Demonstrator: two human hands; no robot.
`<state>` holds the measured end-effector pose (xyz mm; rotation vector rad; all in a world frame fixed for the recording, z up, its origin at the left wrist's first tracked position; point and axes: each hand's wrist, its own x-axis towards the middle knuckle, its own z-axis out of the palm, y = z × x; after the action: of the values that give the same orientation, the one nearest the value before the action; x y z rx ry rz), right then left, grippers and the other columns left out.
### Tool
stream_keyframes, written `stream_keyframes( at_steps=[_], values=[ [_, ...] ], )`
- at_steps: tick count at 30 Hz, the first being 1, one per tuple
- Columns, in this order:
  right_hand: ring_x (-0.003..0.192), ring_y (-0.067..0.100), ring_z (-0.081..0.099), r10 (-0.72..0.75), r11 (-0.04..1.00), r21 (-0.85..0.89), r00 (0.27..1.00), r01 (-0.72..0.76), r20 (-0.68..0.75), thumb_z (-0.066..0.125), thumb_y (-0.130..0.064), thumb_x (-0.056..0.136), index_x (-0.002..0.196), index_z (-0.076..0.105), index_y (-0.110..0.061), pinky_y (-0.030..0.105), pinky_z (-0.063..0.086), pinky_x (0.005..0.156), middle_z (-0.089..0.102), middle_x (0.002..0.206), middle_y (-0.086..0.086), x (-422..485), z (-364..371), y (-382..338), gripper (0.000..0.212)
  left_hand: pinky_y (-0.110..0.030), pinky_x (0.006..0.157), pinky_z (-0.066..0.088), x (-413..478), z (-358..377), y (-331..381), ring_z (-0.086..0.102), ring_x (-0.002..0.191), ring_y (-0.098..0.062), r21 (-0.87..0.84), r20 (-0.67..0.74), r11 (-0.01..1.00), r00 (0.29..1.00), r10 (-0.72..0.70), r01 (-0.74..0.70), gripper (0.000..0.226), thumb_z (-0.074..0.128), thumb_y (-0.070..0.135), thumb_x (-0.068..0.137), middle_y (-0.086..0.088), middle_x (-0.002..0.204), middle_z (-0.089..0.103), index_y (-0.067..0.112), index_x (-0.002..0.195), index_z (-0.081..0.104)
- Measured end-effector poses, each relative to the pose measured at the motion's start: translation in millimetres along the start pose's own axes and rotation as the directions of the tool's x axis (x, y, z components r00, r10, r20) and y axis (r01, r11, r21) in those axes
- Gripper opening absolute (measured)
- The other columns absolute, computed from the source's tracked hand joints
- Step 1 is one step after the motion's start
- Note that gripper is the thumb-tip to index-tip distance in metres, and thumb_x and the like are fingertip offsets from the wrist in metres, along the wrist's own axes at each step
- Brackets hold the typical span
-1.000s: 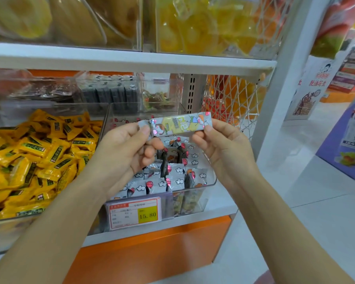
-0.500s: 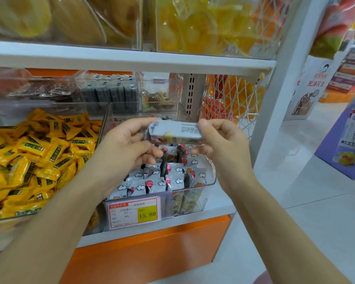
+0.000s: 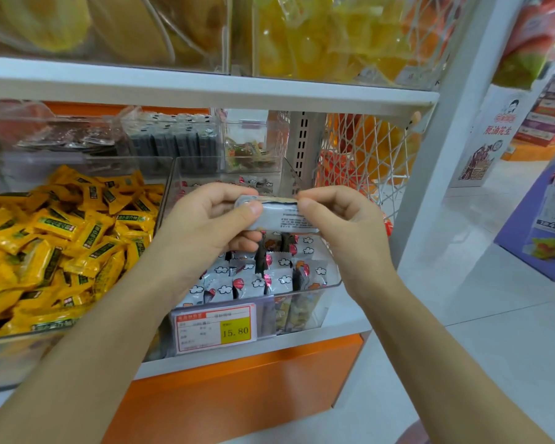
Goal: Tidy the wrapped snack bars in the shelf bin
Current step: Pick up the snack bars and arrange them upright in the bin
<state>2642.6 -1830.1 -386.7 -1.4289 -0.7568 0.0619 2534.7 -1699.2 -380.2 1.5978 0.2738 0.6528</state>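
Note:
One wrapped snack bar (image 3: 282, 216) is held level above the clear shelf bin (image 3: 330, 283), its pale printed back turned toward me. My left hand (image 3: 212, 219) pinches its left end and my right hand (image 3: 337, 219) pinches its right end. Below it, several wrapped bars (image 3: 257, 280) with cloud and red balloon prints stand packed in the bin. Both hands hide the middle rows of the bin.
A price tag (image 3: 217, 330) reading 15.80 hangs on the bin's front. A bin of yellow wrapped snacks (image 3: 61, 238) sits to the left. Smaller clear boxes (image 3: 173, 139) stand behind. The upper shelf edge (image 3: 205, 88) runs overhead, a white net basket (image 3: 366, 155) hangs at right.
The bar has been rotated between my fingers from its colourful front to its pale printed back, and lowered slightly. Both hands stay on its ends.

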Motion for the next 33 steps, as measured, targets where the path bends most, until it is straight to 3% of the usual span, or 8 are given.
stream_keyframes(
  at_steps=[10,16,19,22,25,27,30,33],
  values=[
    [0.067,0.005,0.057,-0.104,0.982,-0.169,0.991,0.089,-0.083,0.068,-0.019,0.083,0.066,0.066,-0.022,0.022,0.048,0.064,0.064,0.067,-0.009,-4.1,5.8,-1.8,0.018,-0.021,0.044,0.05,0.0,7.2,-2.6,0.066,0.058,-0.008,0.199,-0.06,0.98,0.998,0.016,-0.004,0.008,0.06,0.016,0.083,0.008,0.069,0.063,0.014,0.077,0.058],
    [0.067,-0.002,0.058,-0.1,0.982,-0.164,0.994,0.09,-0.052,0.068,-0.021,0.084,0.072,0.069,-0.025,0.015,0.046,0.064,0.065,0.069,-0.014,-4.3,6.4,-2.5,0.012,-0.025,0.043,0.054,2.3,5.1,-1.6,0.07,0.061,-0.021,0.118,-0.105,0.99,0.993,-0.061,0.073,0.019,0.058,0.019,0.089,-0.006,0.08,0.066,0.001,0.083,0.056],
    [0.074,-0.004,0.06,-0.086,0.991,-0.101,0.996,0.086,0.006,0.065,-0.015,0.085,0.083,0.07,-0.027,0.012,0.047,0.065,0.067,0.08,-0.015,-4.3,5.0,-3.8,0.014,-0.024,0.043,0.053,2.4,5.0,-2.8,0.07,0.061,-0.022,0.071,-0.143,0.993,0.986,-0.08,0.091,0.018,0.056,0.019,0.09,-0.008,0.075,0.067,0.004,0.081,0.057],
    [0.093,0.004,0.062,-0.046,0.999,0.026,0.988,0.043,0.144,0.063,0.0,0.083,0.11,0.063,-0.022,0.013,0.05,0.068,0.065,0.108,-0.002,-3.0,2.8,-2.9,0.035,-0.022,0.042,0.05,3.7,4.0,-1.5,0.068,0.058,-0.02,-0.049,-0.191,0.99,0.971,-0.14,0.133,0.016,0.054,0.02,0.092,-0.007,0.069,0.067,0.007,0.084,0.058],
    [0.102,0.02,0.062,-0.065,0.996,-0.048,0.979,0.075,0.192,0.066,-0.008,0.084,0.118,0.06,-0.022,0.028,0.055,0.08,0.064,0.114,0.006,1.2,0.0,-1.2,0.037,-0.02,0.042,0.049,5.5,3.3,-2.4,0.064,0.054,-0.014,-0.07,-0.181,0.988,0.972,-0.149,0.139,0.023,0.051,0.028,0.094,-0.01,0.076,0.064,0.007,0.095,0.059],
    [0.093,0.021,0.064,-0.091,0.988,-0.112,0.984,0.109,0.156,0.067,-0.015,0.084,0.111,0.064,-0.024,0.034,0.056,0.078,0.067,0.101,0.004,3.9,-0.8,-0.7,0.028,-0.019,0.042,0.047,5.8,4.6,-2.8,0.06,0.052,-0.011,-0.077,-0.154,0.989,0.979,-0.134,0.123,0.029,0.047,0.033,0.095,-0.008,0.073,0.063,0.007,0.098,0.06],
    [0.07,0.017,0.066,-0.105,0.988,-0.117,0.994,0.102,-0.019,0.065,-0.018,0.085,0.097,0.066,-0.015,0.026,0.053,0.058,0.067,0.083,0.003,10.7,-2.3,1.0,0.012,-0.02,0.049,0.052,9.7,5.8,-2.0,0.065,0.06,-0.009,-0.028,-0.158,0.996,0.983,-0.091,0.088,0.023,0.044,0.035,0.096,-0.002,0.084,0.066,0.017,0.1,0.058],
    [0.063,0.018,0.069,-0.01,1.0,-0.003,0.977,0.01,-0.211,0.065,-0.016,0.086,0.094,0.06,-0.007,0.03,0.056,0.056,0.068,0.08,0.007,19.7,-10.1,5.9,0.013,-0.021,0.063,0.055,21.3,1.6,-4.1,0.066,0.076,-0.006,0.328,-0.241,0.945,0.967,0.08,0.004,0.021,0.047,0.024,0.096,0.006,0.102,0.063,0.02,0.115,0.056]
  ],
)
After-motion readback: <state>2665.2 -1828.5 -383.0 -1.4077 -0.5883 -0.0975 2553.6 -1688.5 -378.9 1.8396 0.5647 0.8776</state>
